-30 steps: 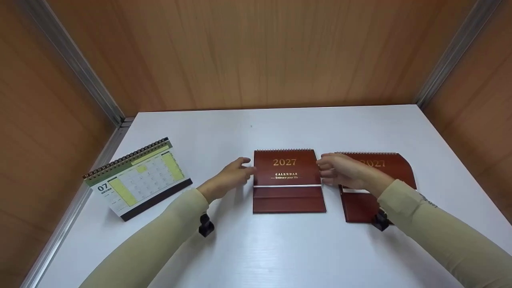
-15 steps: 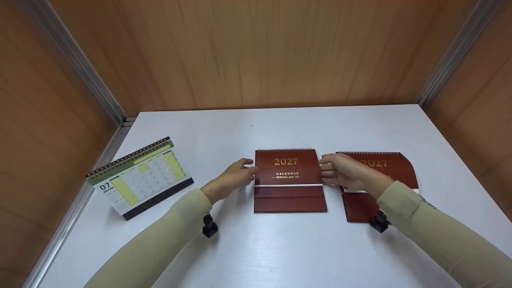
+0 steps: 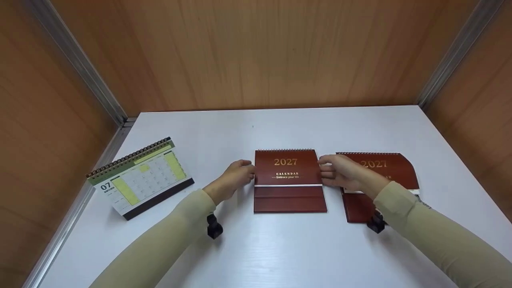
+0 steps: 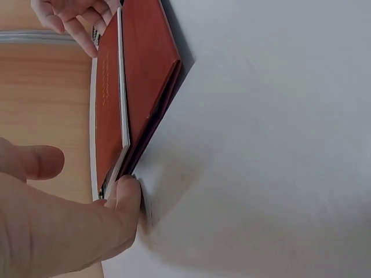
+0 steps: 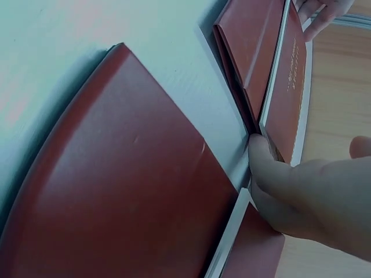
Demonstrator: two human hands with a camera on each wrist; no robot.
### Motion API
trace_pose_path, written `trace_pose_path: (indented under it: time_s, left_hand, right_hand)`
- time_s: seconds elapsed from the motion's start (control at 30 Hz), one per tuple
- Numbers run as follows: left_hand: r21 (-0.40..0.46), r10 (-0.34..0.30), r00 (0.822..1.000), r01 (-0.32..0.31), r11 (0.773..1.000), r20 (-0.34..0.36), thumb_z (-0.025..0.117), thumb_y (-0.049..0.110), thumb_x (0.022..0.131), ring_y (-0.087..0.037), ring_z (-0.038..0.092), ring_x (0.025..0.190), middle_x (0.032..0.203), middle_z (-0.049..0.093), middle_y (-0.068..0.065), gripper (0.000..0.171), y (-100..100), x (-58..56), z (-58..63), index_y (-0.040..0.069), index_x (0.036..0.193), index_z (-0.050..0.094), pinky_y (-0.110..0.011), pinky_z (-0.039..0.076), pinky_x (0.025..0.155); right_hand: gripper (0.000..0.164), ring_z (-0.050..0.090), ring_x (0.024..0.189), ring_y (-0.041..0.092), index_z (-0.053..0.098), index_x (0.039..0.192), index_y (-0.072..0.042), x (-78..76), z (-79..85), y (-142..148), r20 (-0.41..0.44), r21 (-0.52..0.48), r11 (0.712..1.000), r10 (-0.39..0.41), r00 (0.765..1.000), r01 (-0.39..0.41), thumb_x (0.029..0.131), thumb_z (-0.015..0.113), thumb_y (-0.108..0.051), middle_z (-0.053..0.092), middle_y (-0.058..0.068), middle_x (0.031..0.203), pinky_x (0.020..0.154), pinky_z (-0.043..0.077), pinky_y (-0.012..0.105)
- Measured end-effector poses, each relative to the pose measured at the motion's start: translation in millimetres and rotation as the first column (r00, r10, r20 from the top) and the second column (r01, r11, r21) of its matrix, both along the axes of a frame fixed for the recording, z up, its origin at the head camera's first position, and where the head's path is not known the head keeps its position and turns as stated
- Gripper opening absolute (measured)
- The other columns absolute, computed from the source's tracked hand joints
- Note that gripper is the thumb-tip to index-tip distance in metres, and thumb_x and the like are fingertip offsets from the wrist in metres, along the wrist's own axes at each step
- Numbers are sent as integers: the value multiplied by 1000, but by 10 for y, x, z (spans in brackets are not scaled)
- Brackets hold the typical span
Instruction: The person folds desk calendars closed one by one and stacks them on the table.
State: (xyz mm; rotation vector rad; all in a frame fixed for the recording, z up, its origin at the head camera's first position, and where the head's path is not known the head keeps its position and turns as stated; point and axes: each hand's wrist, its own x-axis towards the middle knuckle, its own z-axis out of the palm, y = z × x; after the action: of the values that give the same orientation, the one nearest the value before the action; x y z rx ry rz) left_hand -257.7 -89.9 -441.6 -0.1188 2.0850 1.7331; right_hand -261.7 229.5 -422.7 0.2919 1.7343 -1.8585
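Middle calendar (image 3: 290, 181), red, marked 2027: on the bench (image 3: 256, 248), between the two hands, spiral edge at the far side. Left grip (image 3: 232, 179): part-open, fingers relaxed, tips touching the calendar's left edge; another digit stands clear of it in the left wrist view. Right grip (image 3: 340, 172): likewise part-open, fingers loosely bent, tips at the right edge; one digit apart in the right wrist view. Second red calendar (image 3: 388, 166) lies partly under the right forearm. White calendar (image 3: 146, 180) sits angled, well apart, far left
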Motion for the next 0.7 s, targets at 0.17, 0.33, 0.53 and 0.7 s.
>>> trace_pose_path:
  time_s: [0.17, 0.33, 0.53, 0.7]
  left_hand:
    - [5, 31, 999, -31, 1000, -7, 51, 13, 102, -27, 57, 133, 151, 54, -24, 65, 19, -20, -36, -10, 160, 33, -38, 46, 118]
    - [-12, 34, 999, -35, 999, -18, 53, 13, 102, -33, 52, 144, 160, 45, -26, 65, 39, -18, -61, -12, 159, 34, -40, 44, 119]
    - [-42, 40, 999, -41, 998, -12, 54, 12, 100, -34, 47, 149, 164, 42, -23, 65, 44, 14, -70, -10, 159, 37, -45, 39, 123]
    - [-27, 54, 998, -54, 998, -20, 55, 10, 98, -34, 48, 148, 160, 47, -23, 64, 65, 32, -80, -9, 158, 40, -46, 39, 123]
  right_hand:
    - [38, 53, 120, 24, 37, 139, -7, -15, -28, -35, 12, 25, 999, -28, 1000, 28, 106, 53, -16, 52, 9, 123, 116, 44, 40]
    - [17, 51, 98, 17, 42, 118, -11, -21, -40, -59, 14, 31, 998, -54, 998, 53, 105, 53, -15, 54, 2, 100, 98, 48, 34]
    - [13, 48, 99, 17, 45, 113, -10, -36, -79, -90, 15, 47, 996, -75, 997, 74, 104, 53, -14, 49, 5, 110, 91, 49, 30]
    - [23, 43, 112, 19, 42, 123, -9, -33, -96, -114, 21, 40, 994, -102, 995, 101, 103, 52, -13, 43, 9, 124, 101, 47, 32]
